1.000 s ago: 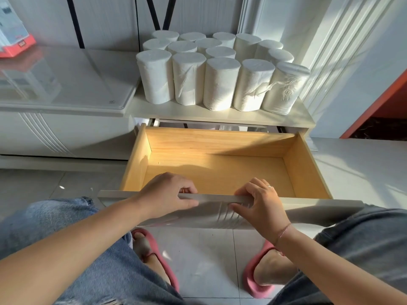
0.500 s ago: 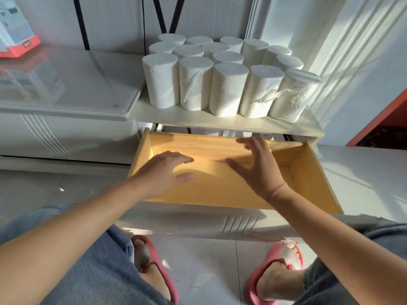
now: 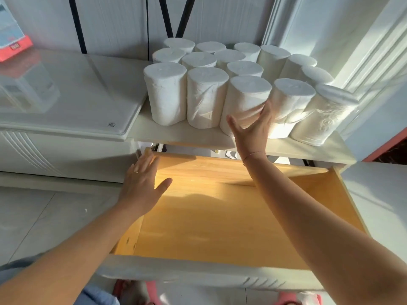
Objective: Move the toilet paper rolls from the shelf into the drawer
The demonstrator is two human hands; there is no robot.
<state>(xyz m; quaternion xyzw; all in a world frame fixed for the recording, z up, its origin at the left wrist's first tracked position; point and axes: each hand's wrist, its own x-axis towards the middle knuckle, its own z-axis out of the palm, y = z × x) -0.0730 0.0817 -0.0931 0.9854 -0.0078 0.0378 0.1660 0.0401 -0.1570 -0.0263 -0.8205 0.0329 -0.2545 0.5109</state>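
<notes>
Head view: right hand (image 3: 253,130), fingers spread, reaches the middle front roll (image 3: 244,102) standing upright on the shelf (image 3: 182,133), contact unclear. Left hand (image 3: 141,186), open and flat, hovers lower over the empty drawer (image 3: 220,216).

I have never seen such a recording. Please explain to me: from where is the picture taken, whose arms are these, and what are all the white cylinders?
There is no machine here. A person wears a camera on the head, so you look forward and down along their own two bare arms. There is only this one view.

The white cylinders are toilet paper rolls, standing upright and packed together on a pale shelf. Below the shelf, a wooden drawer is pulled open; no roll lies in it yet.

The right hand is spread open against the middle roll of the front row, seemingly about to take it. The left hand is open too, over the drawer's left edge. Neither hand holds anything.

At far left, a red and white box stands on a glossy cabinet top.
</notes>
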